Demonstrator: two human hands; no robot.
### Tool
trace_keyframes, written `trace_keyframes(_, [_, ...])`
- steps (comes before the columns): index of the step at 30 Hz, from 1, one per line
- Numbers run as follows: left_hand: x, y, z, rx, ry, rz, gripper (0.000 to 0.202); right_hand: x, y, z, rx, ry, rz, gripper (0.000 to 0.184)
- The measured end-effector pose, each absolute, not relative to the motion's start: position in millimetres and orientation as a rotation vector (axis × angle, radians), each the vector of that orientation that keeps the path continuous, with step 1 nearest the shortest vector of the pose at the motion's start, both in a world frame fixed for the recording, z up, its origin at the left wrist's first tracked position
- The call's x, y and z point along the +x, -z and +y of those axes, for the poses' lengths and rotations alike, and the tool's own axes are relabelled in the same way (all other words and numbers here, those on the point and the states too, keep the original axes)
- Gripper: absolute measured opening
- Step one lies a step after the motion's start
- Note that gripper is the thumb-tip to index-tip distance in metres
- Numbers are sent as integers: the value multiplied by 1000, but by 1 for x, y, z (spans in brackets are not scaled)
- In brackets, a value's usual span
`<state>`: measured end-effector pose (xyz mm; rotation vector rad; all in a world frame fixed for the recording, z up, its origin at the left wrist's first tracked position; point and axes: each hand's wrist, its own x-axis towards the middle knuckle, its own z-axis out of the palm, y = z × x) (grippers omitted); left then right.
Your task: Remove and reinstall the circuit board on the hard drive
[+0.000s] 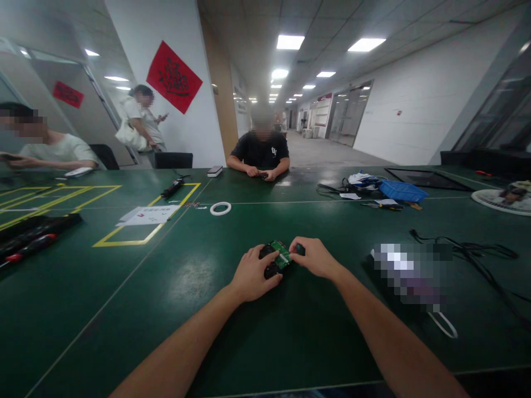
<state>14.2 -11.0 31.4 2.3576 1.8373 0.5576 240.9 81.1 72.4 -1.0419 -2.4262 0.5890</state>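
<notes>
A black device with a bare green circuit board [282,257] lies on the green table in front of me. My left hand [255,275] grips it from the left, thumb on the near side and fingers along its black shell. At the board's right edge, my right hand [315,256] is closed in a pinch. A small dark rounded piece [300,250] shows between its fingers; its kind and its other end are hidden.
On the table [174,342] are a white tape roll [220,208], a paper sheet [150,215], a blue basket [402,190], black cables [477,251] and a blurred item with a white strap [443,323]. Across sits a person in black [261,152]; two others are at left.
</notes>
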Motion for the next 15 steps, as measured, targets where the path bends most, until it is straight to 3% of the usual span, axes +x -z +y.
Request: trace_keyframes(15, [13,-31,-10,2353,-544,1836,69,235,-64,78,-1090,-853,-2335,12])
